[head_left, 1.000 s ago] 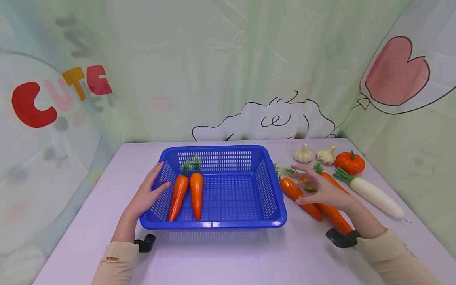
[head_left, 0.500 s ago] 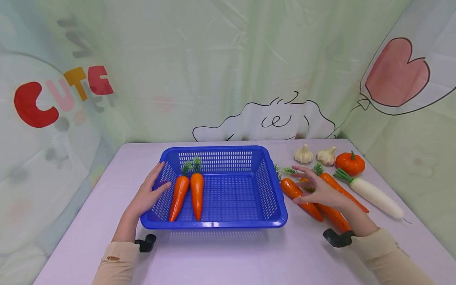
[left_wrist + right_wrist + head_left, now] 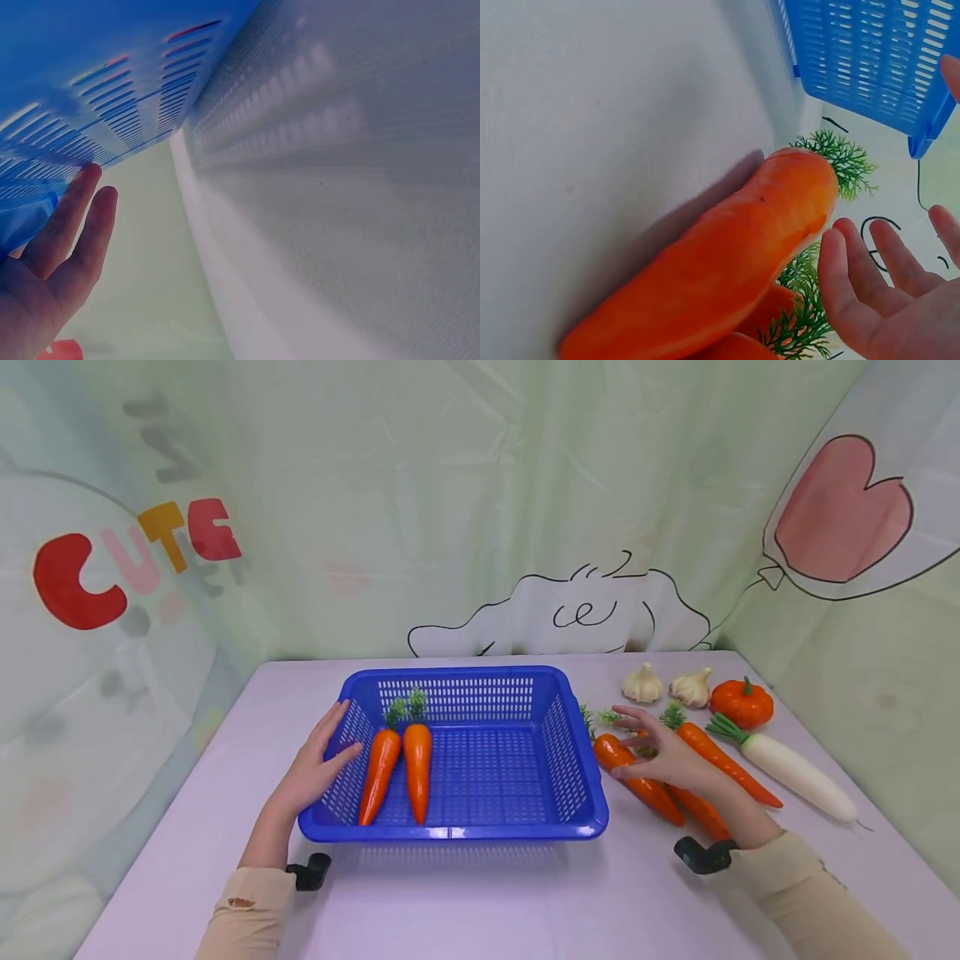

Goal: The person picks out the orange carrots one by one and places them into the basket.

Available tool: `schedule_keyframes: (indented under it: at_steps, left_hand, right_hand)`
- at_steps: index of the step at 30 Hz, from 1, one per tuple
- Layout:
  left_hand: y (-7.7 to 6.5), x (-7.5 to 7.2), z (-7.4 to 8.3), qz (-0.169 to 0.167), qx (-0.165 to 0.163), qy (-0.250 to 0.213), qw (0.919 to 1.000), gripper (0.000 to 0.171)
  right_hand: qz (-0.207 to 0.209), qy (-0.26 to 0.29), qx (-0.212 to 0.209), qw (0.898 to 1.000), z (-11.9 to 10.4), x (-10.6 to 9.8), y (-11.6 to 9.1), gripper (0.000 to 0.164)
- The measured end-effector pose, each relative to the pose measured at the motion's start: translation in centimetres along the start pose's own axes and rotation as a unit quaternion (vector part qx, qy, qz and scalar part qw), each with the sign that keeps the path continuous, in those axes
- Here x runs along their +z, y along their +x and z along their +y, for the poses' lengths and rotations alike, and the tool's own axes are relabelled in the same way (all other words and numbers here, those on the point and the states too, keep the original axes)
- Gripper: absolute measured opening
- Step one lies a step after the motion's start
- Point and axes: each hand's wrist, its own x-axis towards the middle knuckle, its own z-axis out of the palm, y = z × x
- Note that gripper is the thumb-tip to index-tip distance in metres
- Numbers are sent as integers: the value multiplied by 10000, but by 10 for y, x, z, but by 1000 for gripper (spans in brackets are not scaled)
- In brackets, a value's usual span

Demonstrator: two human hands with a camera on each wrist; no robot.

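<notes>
Blue plastic basket (image 3: 450,833) is sitting between the two hands, slotted walls showing. Left hand (image 3: 306,770) is resting along its left side: fingers are lying nearly straight outside the wall, thumb is standing well apart from them and pointing in over the rim. Left fingers are not curling round anything; firmness of contact I can't tell.

Just right of the left thumb tip, inside the basket, left inner carrot (image 3: 380,777) and right inner carrot (image 3: 417,768) are lying side by side, leafy ends pointing away from the person.

Right hand (image 3: 663,756) is hovering outside the basket's right wall, fingers spreading, slightly bending, wide gap to the thumb, gripping nothing. Nearest carrot (image 3: 656,802) is lying under those fingers, top end just beside the fingertips in the right wrist view; touching or not, can't tell. Lower carrot (image 3: 703,814) is running beneath the right wrist, partly hidden. Slim carrot (image 3: 731,767) is lying right of the right fingers, white radish (image 3: 802,777) farther right.

Beyond the right fingertips, left garlic bulb (image 3: 642,683) and right garlic bulb (image 3: 691,687) are sitting near each other; pumpkin (image 3: 742,704) is sitting right of them.
</notes>
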Motion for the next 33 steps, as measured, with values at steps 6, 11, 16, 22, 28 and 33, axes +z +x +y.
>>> schedule_keyframes:
  at_steps: [6,11,16,22,28,33]
  left_hand:
    - [-1,0,0,22,12,-9,10000,69]
    - [-1,0,-1,8,-8,-26,10000,69]
    - [-2,1,-2,17,-16,-25,10000,70]
    - [-1,1,-1,1,12,-54,10000,69]
    - [-2,0,0,8,22,-62,10000,69]
    - [-1,1,0,11,9,-7,10000,69]
  right_hand:
    - [-22,-181,-41,9998,1,-1,3,87]
    - [-127,-278,-52,9995,7,0,5,86]
    - [-212,-459,114,9987,12,4,8,87]
    - [-278,-704,189,9970,12,7,10,90]
    - [-455,-735,411,9954,9,10,12,91]
    - [-506,-880,405,9940,12,13,12,88]
